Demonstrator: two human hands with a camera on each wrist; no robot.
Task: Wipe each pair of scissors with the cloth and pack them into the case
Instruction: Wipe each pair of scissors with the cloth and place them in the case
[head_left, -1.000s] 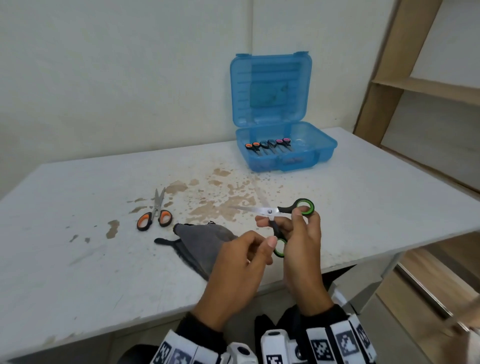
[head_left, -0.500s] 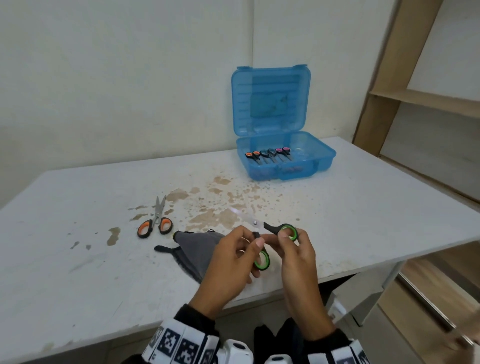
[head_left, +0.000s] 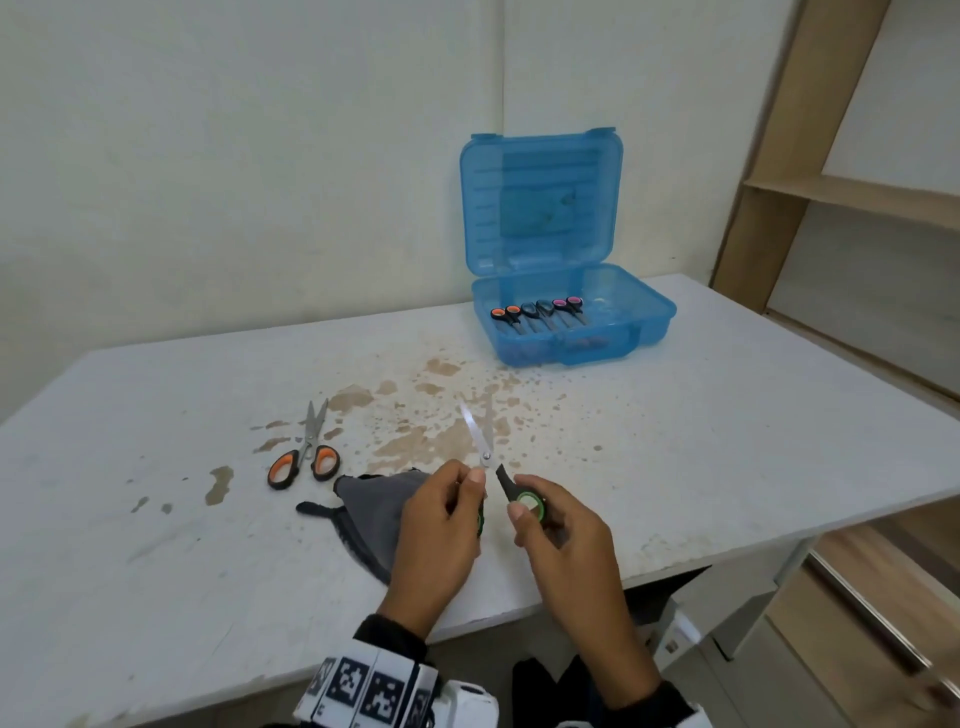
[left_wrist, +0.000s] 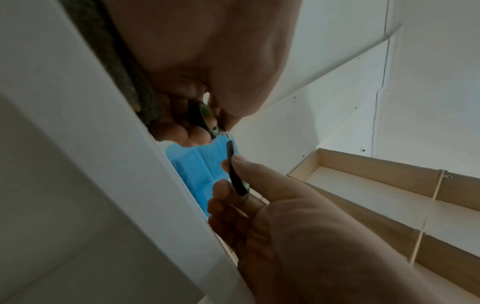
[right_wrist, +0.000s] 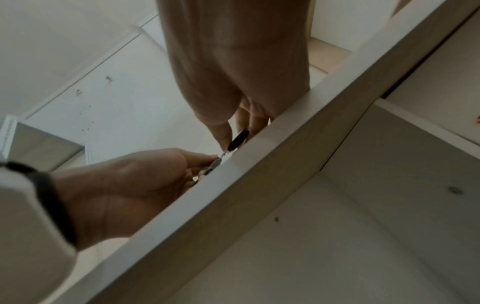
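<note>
The head view is evenly and softly lit with faint shadows and no glare, its straight lines bowing toward the edges, while the 2 wrist views are dimmer, grainy and strongly warped, with near skin blurred and shadowed.

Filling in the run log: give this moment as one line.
left hand: holds green scissors | right hand: holds other handle | cloth: on table | orange scissors: waiting | case: open
</note>
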